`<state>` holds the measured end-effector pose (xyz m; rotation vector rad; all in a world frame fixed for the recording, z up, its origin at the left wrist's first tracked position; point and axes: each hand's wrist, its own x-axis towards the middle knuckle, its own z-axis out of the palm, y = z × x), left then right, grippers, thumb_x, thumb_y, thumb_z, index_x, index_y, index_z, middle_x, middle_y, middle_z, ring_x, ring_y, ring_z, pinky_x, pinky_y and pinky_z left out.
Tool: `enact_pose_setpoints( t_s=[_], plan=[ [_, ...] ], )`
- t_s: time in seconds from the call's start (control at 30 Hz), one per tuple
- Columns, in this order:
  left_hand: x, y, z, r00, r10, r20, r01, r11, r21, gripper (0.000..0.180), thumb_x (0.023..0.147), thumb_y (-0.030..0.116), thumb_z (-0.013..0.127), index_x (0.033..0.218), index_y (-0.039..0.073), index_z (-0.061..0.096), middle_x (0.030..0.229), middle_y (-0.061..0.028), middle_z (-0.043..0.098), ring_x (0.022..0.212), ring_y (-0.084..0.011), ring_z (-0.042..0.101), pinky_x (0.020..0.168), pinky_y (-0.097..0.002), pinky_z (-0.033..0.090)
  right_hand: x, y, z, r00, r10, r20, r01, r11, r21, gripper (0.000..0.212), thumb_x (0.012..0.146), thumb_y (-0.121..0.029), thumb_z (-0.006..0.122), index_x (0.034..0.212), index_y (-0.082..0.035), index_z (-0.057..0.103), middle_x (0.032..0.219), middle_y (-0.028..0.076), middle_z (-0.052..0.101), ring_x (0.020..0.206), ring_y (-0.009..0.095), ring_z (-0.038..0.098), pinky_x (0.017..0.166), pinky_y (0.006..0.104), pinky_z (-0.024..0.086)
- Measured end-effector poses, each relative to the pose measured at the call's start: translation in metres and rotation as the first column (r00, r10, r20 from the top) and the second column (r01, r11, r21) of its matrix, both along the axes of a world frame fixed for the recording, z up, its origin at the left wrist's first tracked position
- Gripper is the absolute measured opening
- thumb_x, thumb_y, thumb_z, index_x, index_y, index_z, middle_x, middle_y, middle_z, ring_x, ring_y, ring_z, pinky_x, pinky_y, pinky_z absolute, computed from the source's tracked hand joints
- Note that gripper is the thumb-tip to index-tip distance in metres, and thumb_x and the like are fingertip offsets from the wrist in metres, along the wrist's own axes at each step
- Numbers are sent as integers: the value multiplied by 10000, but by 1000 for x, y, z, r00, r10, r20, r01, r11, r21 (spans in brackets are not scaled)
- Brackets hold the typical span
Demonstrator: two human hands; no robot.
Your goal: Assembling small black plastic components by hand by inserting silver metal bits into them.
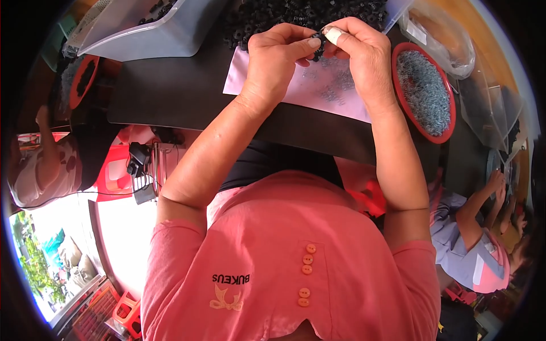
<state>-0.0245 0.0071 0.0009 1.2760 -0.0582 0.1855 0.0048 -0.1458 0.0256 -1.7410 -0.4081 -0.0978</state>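
Between the fingertips of both hands is a small black part [318, 52], raised above a pink sheet [301, 94]. My left hand [280, 54] pinches it from the left. My right hand [358, 51], its thumb wrapped in a white covering, closes on it from the right. The fingers hide much of the part, so its exact kind does not show. Small clear bits [333, 91] lie scattered on the sheet below. Just beyond the hands spreads a heap of similar black parts [256, 20].
A red-rimmed basket [453, 108] of small greyish-clear pieces sits right of my right forearm. At the left stands a translucent tub [187, 34] with black parts inside. A clear plastic bag [441, 37] lies at the back right. Other people sit at both sides.
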Motion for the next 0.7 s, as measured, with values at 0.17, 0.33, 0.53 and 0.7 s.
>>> enact_pose_setpoints(
  t_s=[0.17,0.33,0.53,0.7],
  plan=[
    [-1,3,0,999,-29,-30,29,999,25,141,879,31,679,976,-70,683,815,-90,680,727,-142,631,688,-266,516,0,1,-4,1000,8,9,-8,1000,10,139,869,-121,616,871,-8,699,690,22,634,645,80,577,587,246,442],
    [-5,3,2,1000,2,11,-4,995,105,131,876,27,678,969,-66,682,778,-91,677,700,-141,634,633,-255,504,-2,4,-5,994,31,102,-27,999,-43,156,885,-105,599,928,-9,715,681,25,635,638,79,580,567,247,444],
    [-4,2,1,1000,20,-17,-18,993,120,125,876,25,677,964,-63,677,771,-89,680,672,-135,638,574,-243,488,-2,2,-9,981,18,192,4,993,-115,166,877,-85,583,948,-7,711,650,44,624,593,93,565,546,266,444],
    [-3,0,-3,999,36,-16,-33,990,139,119,870,21,682,959,-56,675,772,-79,675,668,-126,635,562,-234,484,-2,1,-8,977,27,213,8,986,-165,156,865,-85,585,926,2,699,641,75,616,578,128,571,546,285,446]
  ],
)
